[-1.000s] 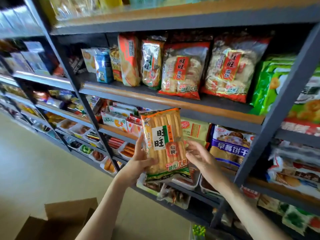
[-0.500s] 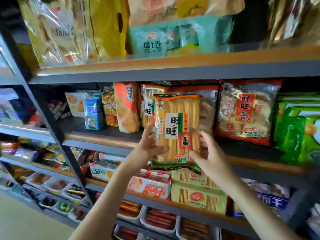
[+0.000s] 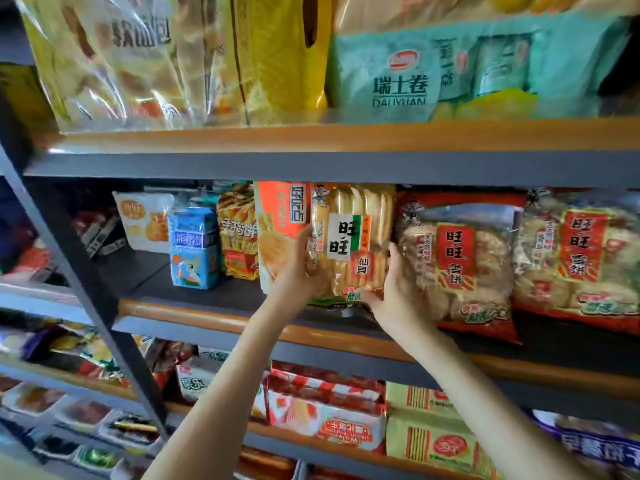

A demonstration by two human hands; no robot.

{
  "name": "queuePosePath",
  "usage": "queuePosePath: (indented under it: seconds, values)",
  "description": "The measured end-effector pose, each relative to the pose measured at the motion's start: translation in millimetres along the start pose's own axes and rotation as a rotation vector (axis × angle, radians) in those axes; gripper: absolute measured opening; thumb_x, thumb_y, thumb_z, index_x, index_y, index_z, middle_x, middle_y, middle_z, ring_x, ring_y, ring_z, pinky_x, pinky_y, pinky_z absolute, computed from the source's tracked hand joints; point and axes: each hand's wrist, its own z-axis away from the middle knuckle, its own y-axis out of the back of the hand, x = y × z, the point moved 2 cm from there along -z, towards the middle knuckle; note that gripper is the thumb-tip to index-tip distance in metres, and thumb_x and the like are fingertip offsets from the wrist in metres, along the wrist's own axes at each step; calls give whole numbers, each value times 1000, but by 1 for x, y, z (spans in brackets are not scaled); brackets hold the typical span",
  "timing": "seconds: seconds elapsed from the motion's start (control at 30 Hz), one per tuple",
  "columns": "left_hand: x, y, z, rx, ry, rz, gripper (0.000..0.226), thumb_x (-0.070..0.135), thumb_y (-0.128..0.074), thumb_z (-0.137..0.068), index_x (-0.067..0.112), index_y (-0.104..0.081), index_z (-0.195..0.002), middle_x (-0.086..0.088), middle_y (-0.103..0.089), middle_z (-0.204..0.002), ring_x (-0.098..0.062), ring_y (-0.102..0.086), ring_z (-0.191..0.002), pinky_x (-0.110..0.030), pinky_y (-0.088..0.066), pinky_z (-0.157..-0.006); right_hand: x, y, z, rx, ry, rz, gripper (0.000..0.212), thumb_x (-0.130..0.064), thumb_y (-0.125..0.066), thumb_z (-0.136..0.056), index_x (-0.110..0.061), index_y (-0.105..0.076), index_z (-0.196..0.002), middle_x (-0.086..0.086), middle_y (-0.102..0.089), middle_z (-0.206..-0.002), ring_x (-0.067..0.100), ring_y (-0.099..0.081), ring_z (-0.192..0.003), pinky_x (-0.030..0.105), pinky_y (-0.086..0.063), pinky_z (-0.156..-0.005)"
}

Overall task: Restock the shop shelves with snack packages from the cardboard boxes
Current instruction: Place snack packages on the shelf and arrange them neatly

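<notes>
An orange and green rice cracker package (image 3: 351,237) stands upright on the middle shelf (image 3: 207,310), between an orange snack bag (image 3: 278,223) and a red rice cracker bag (image 3: 457,261). My left hand (image 3: 299,268) grips the package's left edge. My right hand (image 3: 393,289) holds its lower right corner, fingers curled under the bottom. No cardboard box is in view.
The shelf also carries a blue carton (image 3: 194,251), a stick snack bag (image 3: 239,233) and a second red bag (image 3: 581,261). A dark steel upright (image 3: 79,271) runs down the left. Large bags fill the shelf above (image 3: 346,140); boxed snacks (image 3: 325,410) sit below.
Both hands raised the package from chest height and pushed it onto the middle shelf. The camera tilted up, and the cardboard box and the floor left the view.
</notes>
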Motion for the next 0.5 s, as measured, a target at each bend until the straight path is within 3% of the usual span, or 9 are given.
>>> queuePosePath:
  seconds: [0.1,0.27,0.37,0.5]
  values:
    - [-3,-5,-4,5,3,-146,82,4,-57,-91,25,-7,-153,-2,-41,-146,-24,-45,-131,-28,-41,-95,-2,-6,1,0,16,166,91,-28,-62,-91,-5,4,-151,15,-25,-152,24,-29,-139,23,-27,-108]
    - [4,-7,4,49,63,-487,78,21,-52,-97,27,2,-153,-13,-49,-138,-33,-56,-113,-33,-43,-77,-4,-10,-6,-19,-10,268,94,-21,-64,-90,-2,8,-149,18,-37,-145,28,-43,-128,32,-39,-103]
    - [14,-11,9,198,88,-768,70,35,-54,-95,20,-14,-151,-13,-42,-137,-33,-50,-118,-40,-47,-85,-7,-8,-9,-11,-37,268,95,-20,-63,-90,-2,9,-150,18,-33,-147,28,-36,-134,33,-33,-108]
    - [15,-23,15,184,87,-666,68,33,-50,-97,11,-14,-150,-15,-33,-144,-35,-46,-126,-43,-46,-95,-13,0,1,109,16,307,99,-19,-66,-89,-10,10,-151,13,-38,-140,24,-48,-121,25,-43,-87]
